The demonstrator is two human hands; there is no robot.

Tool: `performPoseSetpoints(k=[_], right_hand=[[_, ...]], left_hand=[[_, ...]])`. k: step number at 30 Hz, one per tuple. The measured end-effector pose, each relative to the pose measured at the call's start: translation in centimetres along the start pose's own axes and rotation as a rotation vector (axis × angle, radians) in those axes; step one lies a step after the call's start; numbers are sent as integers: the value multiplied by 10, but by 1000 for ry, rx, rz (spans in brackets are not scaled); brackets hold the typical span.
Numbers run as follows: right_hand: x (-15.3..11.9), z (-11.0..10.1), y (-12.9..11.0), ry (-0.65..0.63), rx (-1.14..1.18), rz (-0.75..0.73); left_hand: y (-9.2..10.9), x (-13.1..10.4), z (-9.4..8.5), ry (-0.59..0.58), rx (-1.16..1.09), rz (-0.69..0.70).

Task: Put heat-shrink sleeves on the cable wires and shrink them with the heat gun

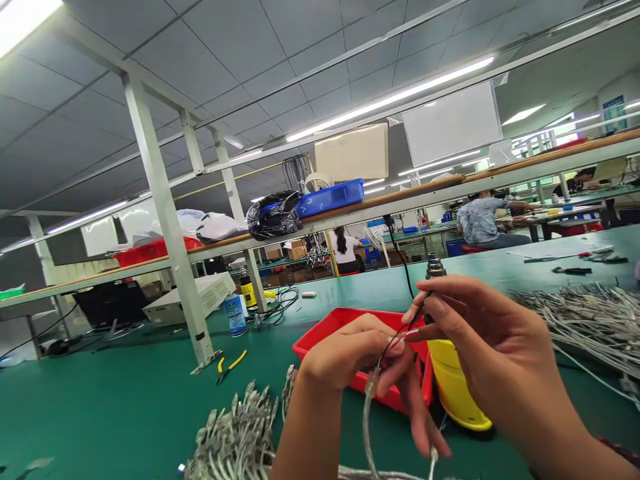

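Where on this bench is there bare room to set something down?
Bare green bench shows left of the pliers and left cable pile; a smaller patch lies behind the red bin. Crowded: around the left hand, right hand and right cable pile.

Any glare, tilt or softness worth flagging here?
Head view: top-left ceiling light burnt out to white, green tabletop paler toward the far right; shelf slants across the frame. Also in the head view, fine wires between left hand and right hand look soft.

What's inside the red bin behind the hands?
The red bin shows its bare left wall and something dark toward the right, too unclear to name. The left hand covers much of the inside, hiding anything there.
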State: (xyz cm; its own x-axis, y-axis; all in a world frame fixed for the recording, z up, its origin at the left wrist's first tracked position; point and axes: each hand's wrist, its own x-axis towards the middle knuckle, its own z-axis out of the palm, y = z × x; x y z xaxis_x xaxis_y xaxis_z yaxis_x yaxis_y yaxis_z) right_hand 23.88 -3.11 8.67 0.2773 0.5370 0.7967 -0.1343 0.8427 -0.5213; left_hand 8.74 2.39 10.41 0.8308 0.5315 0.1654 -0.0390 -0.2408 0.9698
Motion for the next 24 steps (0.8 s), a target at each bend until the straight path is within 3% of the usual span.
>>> performPoseSetpoints(k=[6, 15, 24], right_hand=[[1, -2, 0, 29, 26, 32], [3, 1, -3, 35, 36, 27], [2, -3, 1, 22, 106, 125]], left_hand=[[0, 5, -2, -114, 22, 68], [-5, 3, 0, -15, 92, 13], [2, 7, -1, -102, 67, 64]])
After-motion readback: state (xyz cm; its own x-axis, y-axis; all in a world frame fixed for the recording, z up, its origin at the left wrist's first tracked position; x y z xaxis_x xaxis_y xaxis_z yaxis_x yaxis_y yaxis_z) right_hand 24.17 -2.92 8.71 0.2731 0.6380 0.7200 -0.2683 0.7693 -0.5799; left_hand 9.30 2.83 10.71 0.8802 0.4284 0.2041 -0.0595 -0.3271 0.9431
